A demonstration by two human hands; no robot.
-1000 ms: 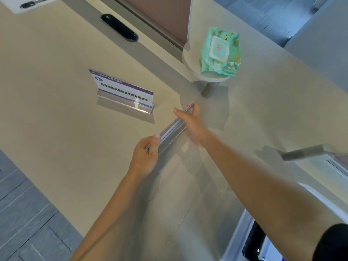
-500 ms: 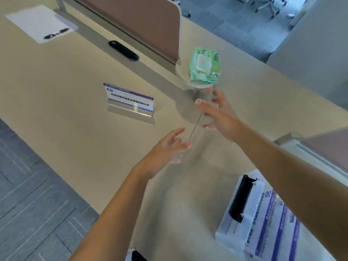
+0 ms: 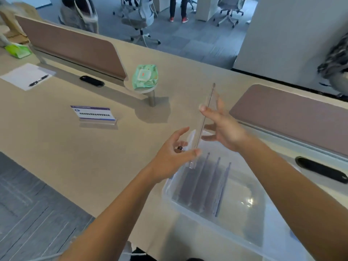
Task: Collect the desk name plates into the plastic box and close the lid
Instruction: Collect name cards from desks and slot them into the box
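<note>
The plastic box (image 3: 216, 202) is showing clear and glossy; the held name plate (image 3: 202, 127) is looking like transparent acrylic; the desk (image 3: 56, 144) is appearing matt.

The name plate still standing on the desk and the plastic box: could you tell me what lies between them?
In the head view, only bare desk and the left hand lie between the standing name plate and the plastic box.

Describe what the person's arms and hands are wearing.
Both forearms are bare, with no sleeves in view. The left hand has a small dark ring on one finger. The right hand shows no ring, glove or watch. No markings or cables appear on either arm.
</note>
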